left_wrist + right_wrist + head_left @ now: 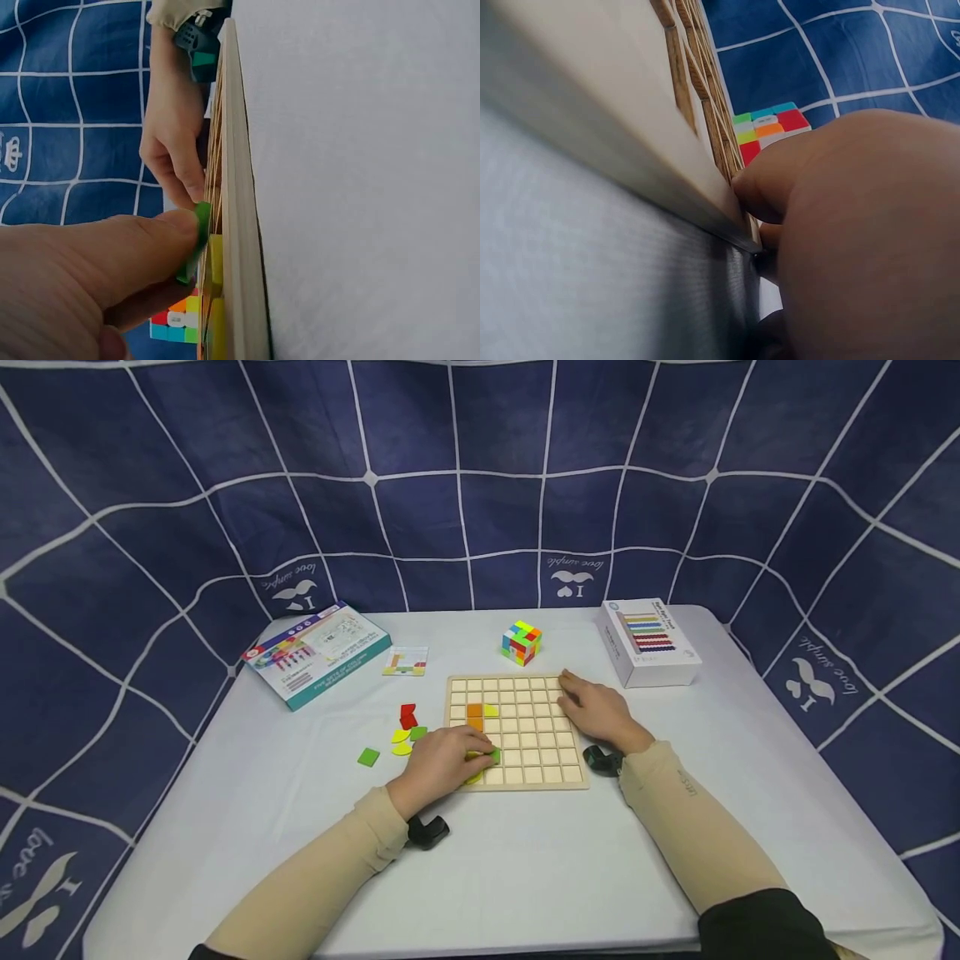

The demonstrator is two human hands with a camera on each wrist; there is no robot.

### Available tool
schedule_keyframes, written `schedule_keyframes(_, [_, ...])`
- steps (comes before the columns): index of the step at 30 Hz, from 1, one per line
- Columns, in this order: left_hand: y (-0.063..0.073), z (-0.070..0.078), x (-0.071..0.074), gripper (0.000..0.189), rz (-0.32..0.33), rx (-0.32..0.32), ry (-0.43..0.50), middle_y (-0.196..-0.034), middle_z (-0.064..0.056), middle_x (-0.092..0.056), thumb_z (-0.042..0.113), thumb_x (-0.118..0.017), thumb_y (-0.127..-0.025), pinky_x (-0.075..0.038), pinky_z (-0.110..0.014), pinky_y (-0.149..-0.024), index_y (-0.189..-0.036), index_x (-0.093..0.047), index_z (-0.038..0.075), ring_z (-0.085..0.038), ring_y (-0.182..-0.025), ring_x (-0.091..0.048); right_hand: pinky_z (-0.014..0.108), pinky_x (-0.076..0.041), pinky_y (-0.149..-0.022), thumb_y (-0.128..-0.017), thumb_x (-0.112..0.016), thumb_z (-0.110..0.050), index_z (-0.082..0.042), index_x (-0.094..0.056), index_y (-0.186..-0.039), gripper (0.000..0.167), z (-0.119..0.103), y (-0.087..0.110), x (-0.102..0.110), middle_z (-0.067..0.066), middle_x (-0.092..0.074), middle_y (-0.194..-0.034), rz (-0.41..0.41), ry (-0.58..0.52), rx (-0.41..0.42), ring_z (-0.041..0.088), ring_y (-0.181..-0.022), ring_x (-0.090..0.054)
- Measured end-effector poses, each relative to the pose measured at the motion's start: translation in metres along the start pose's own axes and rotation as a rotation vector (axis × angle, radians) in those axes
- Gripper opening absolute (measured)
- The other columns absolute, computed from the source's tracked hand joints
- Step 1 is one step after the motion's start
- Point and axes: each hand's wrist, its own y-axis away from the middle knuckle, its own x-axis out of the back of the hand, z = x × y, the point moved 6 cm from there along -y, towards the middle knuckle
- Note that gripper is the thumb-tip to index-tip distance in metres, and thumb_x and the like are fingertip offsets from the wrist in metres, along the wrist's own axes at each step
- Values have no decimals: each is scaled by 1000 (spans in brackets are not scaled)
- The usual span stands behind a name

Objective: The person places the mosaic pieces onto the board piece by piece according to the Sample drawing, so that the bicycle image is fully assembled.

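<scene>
Over the lower left of the wooden grid board [531,742], my left hand [441,762] pinches a green tile [202,223] between thumb and fingers. The tile stands tilted against the cells. Yellow tiles [216,266] sit on the board just under it, partly covered by the hand in the head view. Farther up the board lie orange tiles [475,711] and a yellow tile [491,711]. At the board's right edge my right hand [600,710] holds the frame, its thumb on the top and the other fingers by the side, partly hidden.
Left of the board lie loose red pieces [407,717], yellow pieces [401,742] and a green tile [368,757]. Behind stand a pattern card [406,661], a colourful puzzle cube [521,643], a flat game box [318,652] and a white box [648,643].
</scene>
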Motion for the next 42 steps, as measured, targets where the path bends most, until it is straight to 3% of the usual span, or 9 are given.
schedule_keyframes(6, [-1,1,-4,19,-19,14,5,-110,7,-77,32,-79,-91,-53,-32,-76,-108,-83,24,-15,-101,-71,56,-37,-116,-106,-50,-37,-8,-43,-156,59,1,2,0,10,-36,-164,-7,-3,-5,38,-147,-41])
schedule_keyframes(20, [-1,3,-6,18,-19,-70,-41,-111,9,-76,32,-77,-94,-55,-29,-74,-109,-83,25,-13,-101,-72,58,-39,-113,-106,-50,-37,-8,-44,-155,58,1,1,0,9,-38,-164,6,-2,-7,39,-146,-42])
schedule_keyframes(24, [-1,1,-5,17,-6,-56,-36,-112,10,-76,31,-75,-95,-54,-27,-71,-109,-83,26,-12,-102,-72,58,-39,-113,-106,-50,-38,-8,-44,-156,58,1,0,-1,9,-37,-164,-1,0,-6,38,-146,-42])
schedule_keyframes(30, [1,-13,5,17,58,24,-5,-109,10,-76,30,-76,-94,-52,-26,-70,-109,-83,26,-11,-100,-72,58,-39,-113,-106,-50,-38,-8,-44,-155,58,1,-1,0,9,-37,-164,-3,0,-4,38,-146,-42])
schedule_keyframes(36, [10,-51,32,19,106,203,-22,-107,6,-75,29,-78,-92,-51,-31,-66,-109,-82,22,-16,-92,-70,58,-38,-114,-106,-50,-38,-8,-44,-156,58,1,-1,1,9,-37,-164,1,-5,-3,39,-146,-42])
schedule_keyframes(39, [16,-72,44,19,83,279,-50,-103,4,-73,28,-78,-90,-51,-34,-68,-107,-81,21,-17,-87,-67,57,-37,-115,-106,-50,-37,-8,-43,-156,59,1,-2,0,9,-37,-164,5,-8,0,38,-146,-42])
schedule_keyframes(42, [23,-89,47,23,13,329,-69,-101,2,-71,29,-81,-87,-52,-37,-70,-108,-80,20,-18,-87,-65,57,-38,-114,-105,-50,-37,-8,-44,-156,58,1,-1,-1,9,-38,-164,7,-9,-3,38,-146,-43])
